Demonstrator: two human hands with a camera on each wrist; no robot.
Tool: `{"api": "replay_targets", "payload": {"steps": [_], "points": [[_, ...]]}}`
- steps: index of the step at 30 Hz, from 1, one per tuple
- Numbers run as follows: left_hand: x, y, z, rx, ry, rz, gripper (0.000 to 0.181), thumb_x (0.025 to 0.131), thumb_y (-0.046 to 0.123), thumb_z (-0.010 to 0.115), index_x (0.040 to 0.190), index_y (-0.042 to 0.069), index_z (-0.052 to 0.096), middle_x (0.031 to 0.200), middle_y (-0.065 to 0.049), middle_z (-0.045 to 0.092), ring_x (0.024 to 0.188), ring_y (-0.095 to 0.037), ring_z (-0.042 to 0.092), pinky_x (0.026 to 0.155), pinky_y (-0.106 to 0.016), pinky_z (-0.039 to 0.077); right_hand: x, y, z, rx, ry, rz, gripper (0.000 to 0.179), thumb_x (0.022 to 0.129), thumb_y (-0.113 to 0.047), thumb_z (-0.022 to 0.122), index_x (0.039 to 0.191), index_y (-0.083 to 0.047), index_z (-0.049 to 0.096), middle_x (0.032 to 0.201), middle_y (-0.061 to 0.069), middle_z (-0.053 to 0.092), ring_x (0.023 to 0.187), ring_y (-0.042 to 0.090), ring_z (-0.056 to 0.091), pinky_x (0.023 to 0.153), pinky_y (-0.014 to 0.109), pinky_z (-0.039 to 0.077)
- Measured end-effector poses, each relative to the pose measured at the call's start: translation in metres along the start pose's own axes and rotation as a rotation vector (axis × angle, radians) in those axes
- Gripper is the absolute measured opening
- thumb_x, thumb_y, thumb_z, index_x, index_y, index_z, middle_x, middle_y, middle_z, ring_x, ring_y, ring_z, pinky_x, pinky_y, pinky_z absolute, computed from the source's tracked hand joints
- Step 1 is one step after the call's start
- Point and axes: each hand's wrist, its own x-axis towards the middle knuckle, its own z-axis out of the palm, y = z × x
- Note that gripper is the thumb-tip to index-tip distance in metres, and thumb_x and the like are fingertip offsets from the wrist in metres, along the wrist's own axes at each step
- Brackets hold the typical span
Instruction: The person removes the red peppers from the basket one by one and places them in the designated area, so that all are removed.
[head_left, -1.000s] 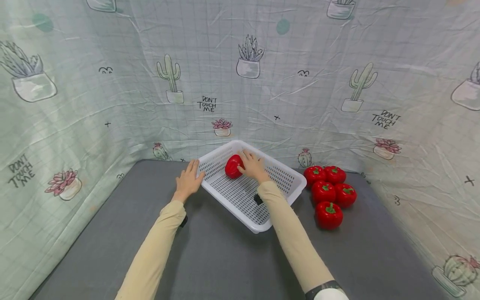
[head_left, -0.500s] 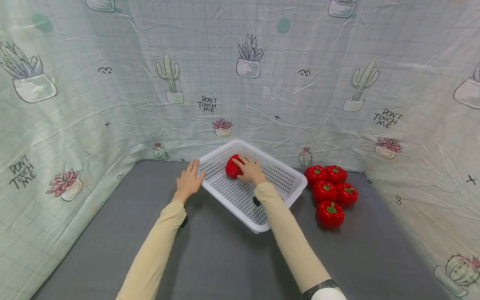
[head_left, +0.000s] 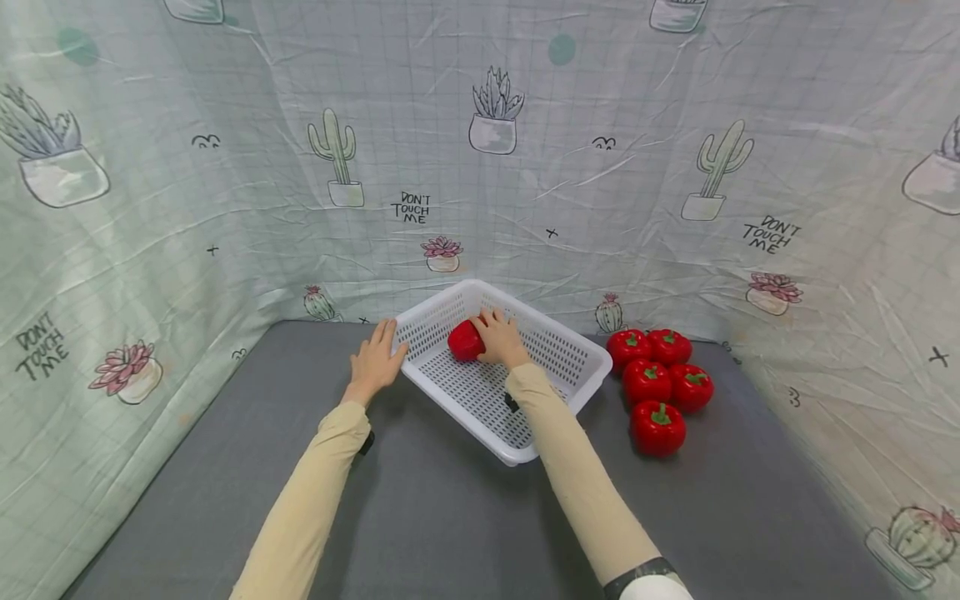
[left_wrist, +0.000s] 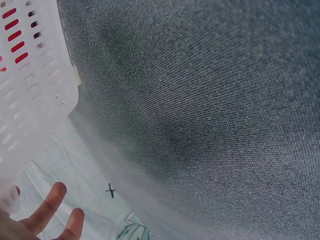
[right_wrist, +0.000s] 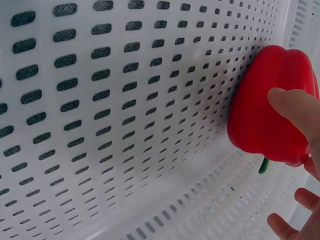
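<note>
In the head view, a white slotted plastic basket (head_left: 459, 414) sits at an angle on the grey tabletop. One red bell pepper (head_left: 462, 343) lies inside it near the far left end. My right hand (head_left: 501, 340) reaches in and holds this pepper from its right side. The right wrist view shows the thumb (right_wrist: 290, 107) pressed on the red skin, the pepper on its side and its green stem (right_wrist: 264, 165) turned toward the basket wall. At the basket's left corner, my left hand (head_left: 373, 364) touches the rim, its fingers fairly straight and spread in the left wrist view.
Several more red bell peppers (head_left: 657, 429) stand grouped on the table to the right of the basket, stems up. A cactus-printed cloth (head_left: 390, 167) hangs close behind the basket and along both sides of the grey tabletop (head_left: 435, 525).
My right hand has shifted round the pepper in the basket and closed its fingers on it; the pepper has turned and slid slightly nearer. The left hand and the basket stay put.
</note>
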Motion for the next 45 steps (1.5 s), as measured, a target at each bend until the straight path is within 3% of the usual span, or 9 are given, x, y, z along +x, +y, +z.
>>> {"api": "replay_targets", "payload": {"steps": [12,19,25,36,45], "points": [[-0.001,-0.002,-0.001,-0.005,0.002,0.004,0.059,0.093,0.039,0.033,0.143,0.014,0.017,0.149,-0.010,0.016,0.124,-0.048,0.031,0.092,-0.069,0.023,-0.002,-0.003,0.002,-0.103,-0.006,-0.021,0.079,0.070,-0.048,0.069,0.131,-0.016,0.030,0.135,0.004,0.038,0.126,0.024,0.030,0.099,0.045,0.034],[-0.002,-0.003,-0.001,0.008,0.008,0.000,0.059,0.093,0.037,0.034,0.143,0.012,0.018,0.149,-0.012,0.017,0.123,-0.049,0.031,0.092,-0.069,0.024,-0.005,-0.001,0.000,-0.034,-0.016,-0.044,0.080,0.069,-0.045,0.072,0.132,-0.016,0.031,0.137,0.003,0.039,0.129,0.026,0.029,0.100,0.049,0.032],[-0.002,-0.004,0.000,0.010,0.005,0.000,0.059,0.093,0.039,0.033,0.143,0.013,0.017,0.149,-0.011,0.017,0.123,-0.049,0.031,0.092,-0.068,0.024,-0.006,0.000,-0.002,-0.055,-0.021,-0.058,0.080,0.069,-0.046,0.071,0.132,-0.017,0.030,0.139,0.002,0.037,0.130,0.027,0.028,0.100,0.048,0.033],[-0.001,-0.001,-0.003,0.014,0.002,0.006,0.059,0.093,0.038,0.033,0.143,0.012,0.017,0.149,-0.013,0.016,0.123,-0.049,0.031,0.091,-0.069,0.024,-0.015,0.002,-0.023,-0.044,0.005,-0.123,0.077,0.069,-0.046,0.070,0.129,-0.017,0.032,0.133,0.003,0.041,0.122,0.024,0.034,0.094,0.043,0.040],[-0.002,0.000,-0.002,0.012,0.005,0.008,0.059,0.093,0.040,0.034,0.143,0.013,0.017,0.149,-0.012,0.016,0.122,-0.049,0.032,0.090,-0.068,0.025,-0.026,0.008,-0.044,-0.039,0.079,-0.221,0.075,0.068,-0.045,0.072,0.128,-0.016,0.036,0.129,0.005,0.043,0.119,0.025,0.037,0.092,0.045,0.040]]}}
